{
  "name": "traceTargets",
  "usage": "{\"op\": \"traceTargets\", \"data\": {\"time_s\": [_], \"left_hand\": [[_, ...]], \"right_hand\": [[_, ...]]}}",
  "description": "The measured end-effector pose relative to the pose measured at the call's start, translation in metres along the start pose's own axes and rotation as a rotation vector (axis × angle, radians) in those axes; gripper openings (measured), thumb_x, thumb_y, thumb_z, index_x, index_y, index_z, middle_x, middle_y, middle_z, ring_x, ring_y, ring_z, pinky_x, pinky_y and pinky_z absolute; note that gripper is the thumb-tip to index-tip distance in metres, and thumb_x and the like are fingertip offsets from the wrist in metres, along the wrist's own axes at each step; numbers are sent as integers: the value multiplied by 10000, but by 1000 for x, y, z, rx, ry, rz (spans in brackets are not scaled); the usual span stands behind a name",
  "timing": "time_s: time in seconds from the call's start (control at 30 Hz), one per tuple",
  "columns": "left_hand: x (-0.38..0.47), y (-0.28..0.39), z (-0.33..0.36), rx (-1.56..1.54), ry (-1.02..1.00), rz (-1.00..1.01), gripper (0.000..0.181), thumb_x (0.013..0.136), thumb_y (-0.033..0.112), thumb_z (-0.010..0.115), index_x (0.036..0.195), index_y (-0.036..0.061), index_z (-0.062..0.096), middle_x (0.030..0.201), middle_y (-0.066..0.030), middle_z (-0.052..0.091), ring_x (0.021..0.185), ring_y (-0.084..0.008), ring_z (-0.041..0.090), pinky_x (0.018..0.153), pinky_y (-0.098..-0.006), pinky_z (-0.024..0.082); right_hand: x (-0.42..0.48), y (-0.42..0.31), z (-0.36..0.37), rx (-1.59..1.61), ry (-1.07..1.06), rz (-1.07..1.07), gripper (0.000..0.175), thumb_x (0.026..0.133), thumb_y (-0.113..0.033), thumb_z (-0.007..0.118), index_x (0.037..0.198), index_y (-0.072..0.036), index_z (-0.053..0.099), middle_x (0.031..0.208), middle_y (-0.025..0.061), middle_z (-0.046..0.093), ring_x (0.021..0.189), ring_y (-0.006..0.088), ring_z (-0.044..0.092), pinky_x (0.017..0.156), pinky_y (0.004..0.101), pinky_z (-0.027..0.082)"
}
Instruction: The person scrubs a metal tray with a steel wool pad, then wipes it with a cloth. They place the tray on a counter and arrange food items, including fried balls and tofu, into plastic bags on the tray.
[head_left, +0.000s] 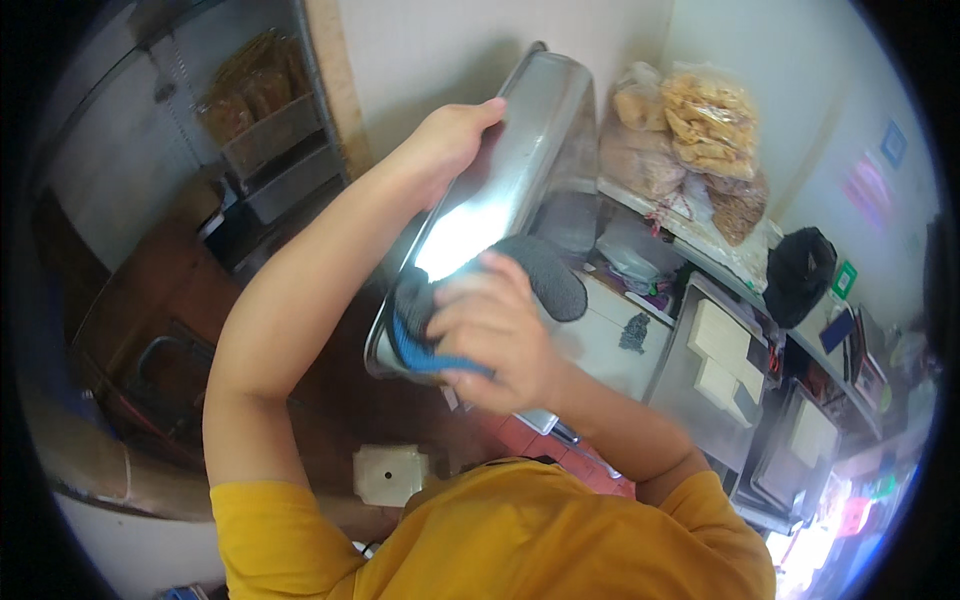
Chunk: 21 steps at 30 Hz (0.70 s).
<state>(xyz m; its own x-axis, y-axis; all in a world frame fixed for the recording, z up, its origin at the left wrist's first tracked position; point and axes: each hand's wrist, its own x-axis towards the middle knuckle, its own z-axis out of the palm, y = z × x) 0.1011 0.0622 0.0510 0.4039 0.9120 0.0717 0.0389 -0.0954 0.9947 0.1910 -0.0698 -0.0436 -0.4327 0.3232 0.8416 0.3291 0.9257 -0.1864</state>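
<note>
A long stainless-steel pan (517, 150) is tilted up in front of me, its shiny outer side towards me. My left hand (457, 142) grips its upper left rim, with the thumb lying along the metal. At the pan's lower end, my right hand (495, 330) presses a grey and blue cloth (551, 277) against the surface. Motion blurs the fingers of that hand. Part of the cloth hangs over the pan's right side, and a strong glare whitens the metal just above it.
Bags of fried food (709, 120) sit on a white shelf (637, 199) at the right. Below are metal trays (675, 382) bearing pale blocks (720, 330). A black plastic bag (801, 274) hangs near a phone-like device (836, 330). A white stool (390, 474) stands on the floor.
</note>
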Motion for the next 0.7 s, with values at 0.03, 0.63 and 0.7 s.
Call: {"op": "traceTargets", "data": {"time_s": [0.03, 0.63, 0.7], "left_hand": [[4, 0, 0, 44, -5, 1, 356, 942, 381, 490, 841, 66, 622, 676, 5, 537, 555, -93, 451, 501, -262, 360], [44, 4, 36, 407, 126, 58, 354, 961, 330, 447, 897, 21, 608, 723, -10, 553, 623, -98, 486, 597, -271, 404], [36, 5, 32, 497, 181, 88, 360, 944, 328, 493, 1026, 8, 637, 871, -4, 609, 762, -78, 532, 719, -248, 432]], "right_hand": [[-1, -7, 7, 59, 20, -28, 147, 684, -207, 625, 733, -97, 542, 837, 41, 544, 934, 245, 536, 970, 460, 308], [-504, 235, -60, -708, -40, 1671, 533, 805, -284, 658, 1254, -50, 492, 1315, 240, 430, 1288, 383, 318, 1042, 453, 317], [-498, 235, -49, -631, -54, 1739, 612, 780, -285, 686, 1297, -79, 432, 1385, 221, 340, 1326, 390, 241, 1050, 494, 297]]}}
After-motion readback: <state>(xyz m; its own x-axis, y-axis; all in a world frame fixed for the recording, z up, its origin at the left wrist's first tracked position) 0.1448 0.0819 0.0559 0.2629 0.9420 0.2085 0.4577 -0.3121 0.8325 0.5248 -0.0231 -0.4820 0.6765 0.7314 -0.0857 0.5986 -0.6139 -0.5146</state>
